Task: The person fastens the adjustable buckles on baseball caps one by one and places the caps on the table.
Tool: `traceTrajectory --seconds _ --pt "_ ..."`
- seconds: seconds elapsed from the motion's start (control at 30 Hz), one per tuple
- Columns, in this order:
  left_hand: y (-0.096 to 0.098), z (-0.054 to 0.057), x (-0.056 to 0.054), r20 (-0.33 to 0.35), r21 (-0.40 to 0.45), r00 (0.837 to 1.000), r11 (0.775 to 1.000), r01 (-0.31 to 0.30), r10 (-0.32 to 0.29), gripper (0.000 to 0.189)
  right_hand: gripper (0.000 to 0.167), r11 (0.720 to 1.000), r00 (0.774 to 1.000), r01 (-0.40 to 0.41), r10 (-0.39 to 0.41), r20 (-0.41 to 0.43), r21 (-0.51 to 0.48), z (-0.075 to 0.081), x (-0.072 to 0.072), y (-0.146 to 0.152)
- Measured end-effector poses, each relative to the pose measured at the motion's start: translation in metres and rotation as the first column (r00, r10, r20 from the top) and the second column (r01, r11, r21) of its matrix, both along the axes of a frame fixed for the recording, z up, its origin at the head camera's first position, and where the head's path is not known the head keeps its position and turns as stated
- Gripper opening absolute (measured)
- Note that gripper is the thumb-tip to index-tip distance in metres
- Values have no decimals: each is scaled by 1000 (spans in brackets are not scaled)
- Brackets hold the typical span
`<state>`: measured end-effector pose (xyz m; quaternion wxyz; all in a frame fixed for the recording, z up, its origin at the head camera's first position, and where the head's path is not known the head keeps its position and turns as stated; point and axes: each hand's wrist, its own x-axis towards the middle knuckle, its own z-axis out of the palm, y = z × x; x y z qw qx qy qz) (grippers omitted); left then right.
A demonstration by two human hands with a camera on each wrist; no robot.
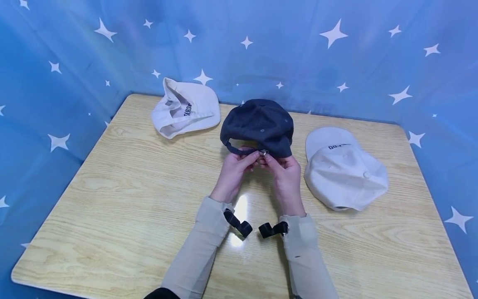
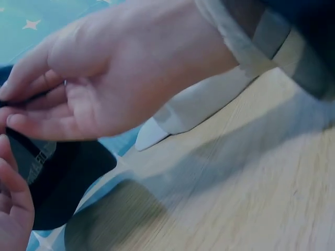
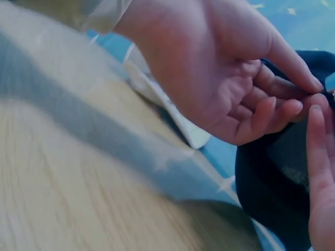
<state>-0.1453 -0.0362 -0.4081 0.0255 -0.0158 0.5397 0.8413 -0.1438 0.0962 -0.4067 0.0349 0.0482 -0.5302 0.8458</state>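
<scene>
In the head view's upper middle, the left hand (image 1: pixel 232 173) and right hand (image 1: pixel 288 179) pinch a navy baseball cap's (image 1: pixel 257 120) back strap (image 1: pixel 236 150) near its metal buckle (image 1: pixel 264 152), fingers partly covering it. Lettered white caps flank it on the wooden counter (image 1: pixel 123 187): one (image 1: pixel 203 99) upper left, another (image 1: pixel 345 174) right of centre. A starry blue curtain (image 1: pixel 224 58) stands behind.

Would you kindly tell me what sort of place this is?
Probably a staged recording area: blue star-patterned fabric hangs behind a wood-grain table, and a black device is worn at the left cuff.
</scene>
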Motion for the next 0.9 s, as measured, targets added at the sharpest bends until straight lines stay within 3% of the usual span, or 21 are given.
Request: traceTrajectory --seconds 0.3,0.67,0.77,0.9 --pt "-7 -6 0 -7 178 995 979 96 -96 7 31 973 996 77 -69 -48 217 -6 3 -1" --pt "-17 -15 0 -65 340 979 918 205 -195 5 28 971 998 57 -46 -51 233 -4 4 -5" --pt "-18 -14 -1 -84 303 975 927 222 -206 6 24 978 1000 8 -6 -9 208 0 4 -3" --pt "-16 -11 -2 -74 179 983 967 181 -170 6 17 989 998 -40 34 43 143 2 2 -1"
